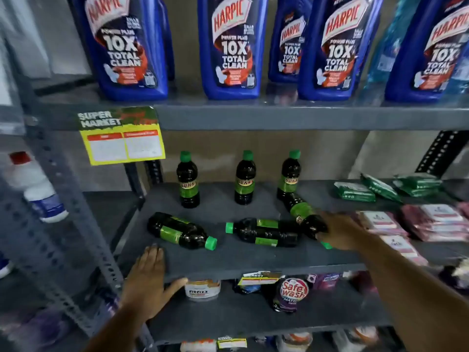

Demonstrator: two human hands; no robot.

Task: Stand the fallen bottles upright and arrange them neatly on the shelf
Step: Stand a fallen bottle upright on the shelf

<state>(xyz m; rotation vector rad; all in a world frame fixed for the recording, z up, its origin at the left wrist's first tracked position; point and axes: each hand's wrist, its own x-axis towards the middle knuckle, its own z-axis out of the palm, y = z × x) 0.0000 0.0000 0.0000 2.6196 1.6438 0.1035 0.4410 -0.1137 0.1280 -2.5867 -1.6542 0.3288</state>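
Shelving of grey metal fills the view, and the middle shelf [228, 260] is seen carrying the dark bottles. Along the top shelf, big blue Harpic bottles [229, 47] are lined up, upright. A yellow and green price tag [121, 135] is hung from the top shelf's edge at the left. Green packets [354, 191] and pink packets [431, 222] are stacked on the right of the middle shelf. Three upright bottles [245, 177] with green caps are stood in a row at the back, spaced apart. In front, four bottles are lying down: one fallen bottle [181, 231] at the left with its cap toward the front right, a fallen pair [264, 232] side by side in the centre, and a tilted bottle [305, 217] leaning against the rightmost upright one. The right hand [342, 232] is closed around the tilted bottle near its neck, grip clenched on it. The left hand [149, 280] is laid flat and released on the shelf's front edge, thumb below the lip, touching no bottle.
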